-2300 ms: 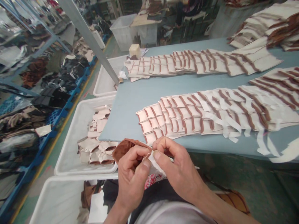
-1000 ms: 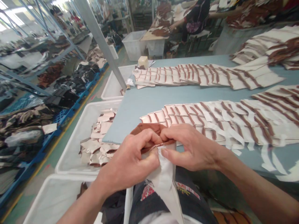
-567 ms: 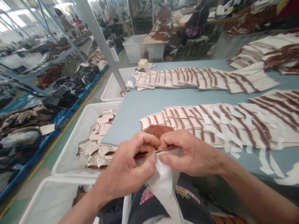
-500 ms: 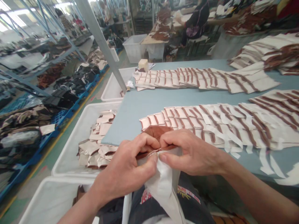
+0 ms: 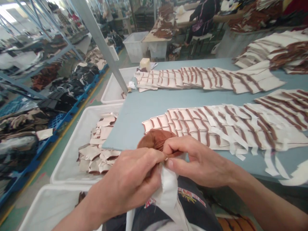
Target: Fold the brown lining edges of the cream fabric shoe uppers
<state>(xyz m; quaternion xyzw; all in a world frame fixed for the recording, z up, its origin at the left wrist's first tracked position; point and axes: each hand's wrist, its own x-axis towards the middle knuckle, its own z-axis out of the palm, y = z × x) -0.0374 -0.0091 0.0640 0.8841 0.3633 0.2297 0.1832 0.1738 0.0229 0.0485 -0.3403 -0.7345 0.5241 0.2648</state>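
A brown-and-white sewn piece (image 5: 154, 138) is held in front of my body, over the near table edge. Its brown, leather-like part bulges up beyond my fingers, while a white strip of cloth (image 5: 169, 184) hangs down toward my lap. My left hand (image 5: 131, 178) is closed on the piece, thumb and fingertips pinching near the seam. Beside it, my right hand (image 5: 198, 160) pinches the same edge between thumb and curled forefinger. The fingertips of both hands nearly meet, covering the pinched spot.
The blue-grey table (image 5: 134, 112) carries overlapping rows of white pieces with brown edges (image 5: 190, 123) and loose white strips (image 5: 231, 138). White bins (image 5: 69, 160) with more pieces stand to the left. A metal post (image 5: 103, 48) rises by the table corner. A person (image 5: 204, 16) sits farther back.
My left hand has turned over, its back now facing up and its thumb tucked out of sight. More of the brown part shows above my fingers. My right hand keeps its pinch.
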